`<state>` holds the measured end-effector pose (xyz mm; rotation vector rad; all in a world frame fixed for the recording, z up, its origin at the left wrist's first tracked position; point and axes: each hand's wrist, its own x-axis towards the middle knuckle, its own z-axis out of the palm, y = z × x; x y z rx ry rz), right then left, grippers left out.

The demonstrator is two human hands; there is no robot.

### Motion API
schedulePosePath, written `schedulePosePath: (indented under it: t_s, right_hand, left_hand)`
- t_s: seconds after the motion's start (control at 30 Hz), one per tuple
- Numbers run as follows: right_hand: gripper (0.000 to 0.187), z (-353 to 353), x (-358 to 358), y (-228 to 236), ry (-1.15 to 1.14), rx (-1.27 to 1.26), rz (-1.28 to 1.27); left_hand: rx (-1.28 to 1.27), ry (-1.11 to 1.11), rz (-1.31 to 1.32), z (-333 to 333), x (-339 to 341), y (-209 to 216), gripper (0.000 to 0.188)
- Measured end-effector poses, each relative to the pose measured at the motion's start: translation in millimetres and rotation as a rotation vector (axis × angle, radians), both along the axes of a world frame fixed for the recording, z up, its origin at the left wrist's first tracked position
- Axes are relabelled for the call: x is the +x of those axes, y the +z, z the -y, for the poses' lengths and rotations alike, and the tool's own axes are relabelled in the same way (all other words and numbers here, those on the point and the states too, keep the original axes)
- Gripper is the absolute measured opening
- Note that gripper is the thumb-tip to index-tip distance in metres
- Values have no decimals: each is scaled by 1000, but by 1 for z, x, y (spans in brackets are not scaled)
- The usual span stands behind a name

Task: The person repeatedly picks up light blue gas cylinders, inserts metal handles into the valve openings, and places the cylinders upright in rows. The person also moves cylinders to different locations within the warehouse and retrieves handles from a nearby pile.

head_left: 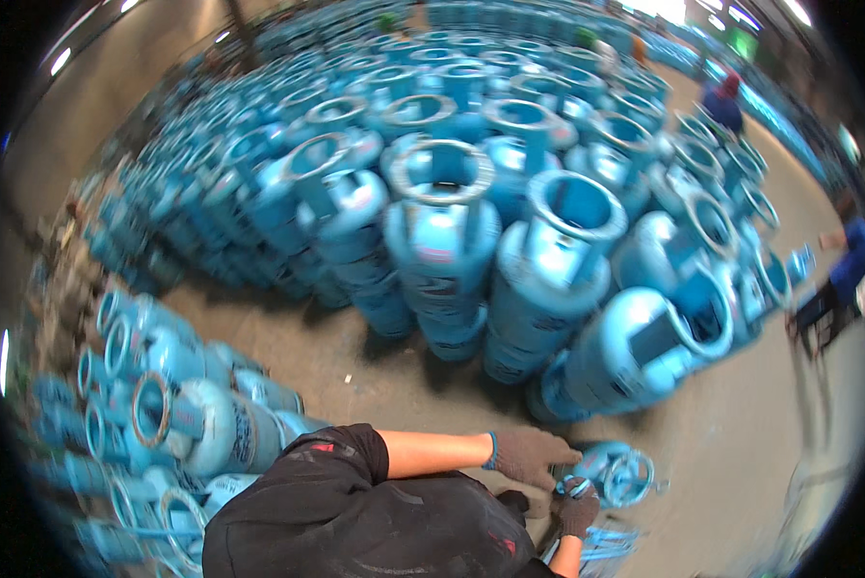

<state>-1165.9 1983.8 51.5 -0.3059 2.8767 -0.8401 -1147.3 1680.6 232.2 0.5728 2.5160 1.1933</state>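
Blue metal cylinder with ring collar (608, 464), down on the floor (384, 385) beside both hands — brown-gloved right hand (580, 511) seemingly clamping its grip on a small blue piece (575, 487), brown-gloved left hand (534, 458) uncurled! Close handwork, apparently — next move likely needs steadiness.
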Motion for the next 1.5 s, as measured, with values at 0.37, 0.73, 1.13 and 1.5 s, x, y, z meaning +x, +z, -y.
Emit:
schedulePosePath:
  t_s: [0.37,0.73,1.13,1.5]
  right_hand:
    - [45,351,-65,59,677,-744,284]
    - [34,676,10,187,1515,-423,346]
    - [29,903,209,220,2131,-467,238]
    - [19,1090,330,235,1757,-327,395]
  left_hand:
    - [-46,883,-559,201,103,27,73]
    - [-192,1587,-754,373,184,63,63]
    - [633,1902,-1003,527,342,38,43]
    - [1018,1948,-1176,771,517,57,42]
